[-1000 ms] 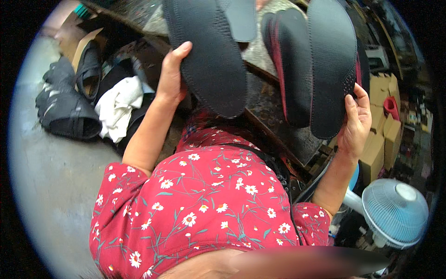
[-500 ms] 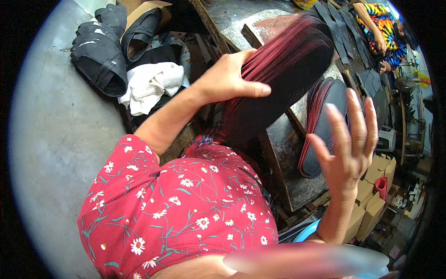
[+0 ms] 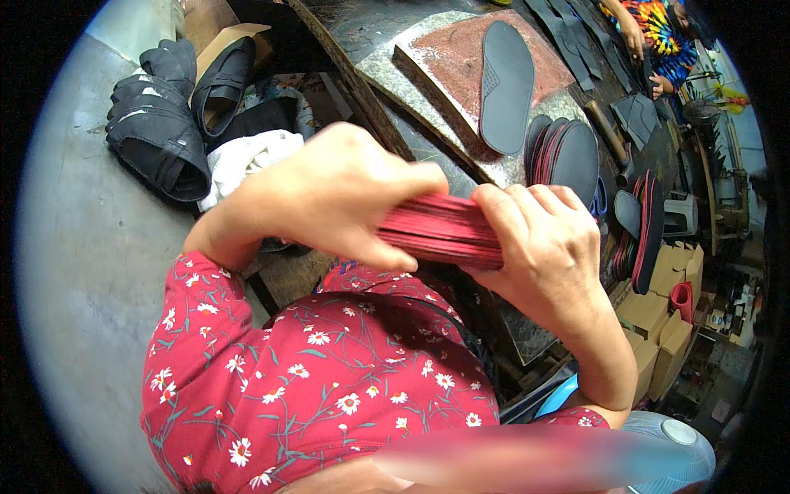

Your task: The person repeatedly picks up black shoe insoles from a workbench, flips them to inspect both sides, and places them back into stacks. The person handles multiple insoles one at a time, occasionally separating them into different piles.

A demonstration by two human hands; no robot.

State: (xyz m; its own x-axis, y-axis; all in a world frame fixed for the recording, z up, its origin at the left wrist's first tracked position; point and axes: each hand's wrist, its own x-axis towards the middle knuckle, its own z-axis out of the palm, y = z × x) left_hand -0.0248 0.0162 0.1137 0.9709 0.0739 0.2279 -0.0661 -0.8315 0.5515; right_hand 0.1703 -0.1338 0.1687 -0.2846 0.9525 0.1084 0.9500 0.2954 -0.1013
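A stack of red-edged insoles sits pinched edge-on in front of the chest, left hand clamped over its near-left end, right hand wrapped round the right end. Looks like squaring up the bundle; next it wants an even squeeze. Half a second ago the right hand was spread free. One dark sole lies far on the worktop.
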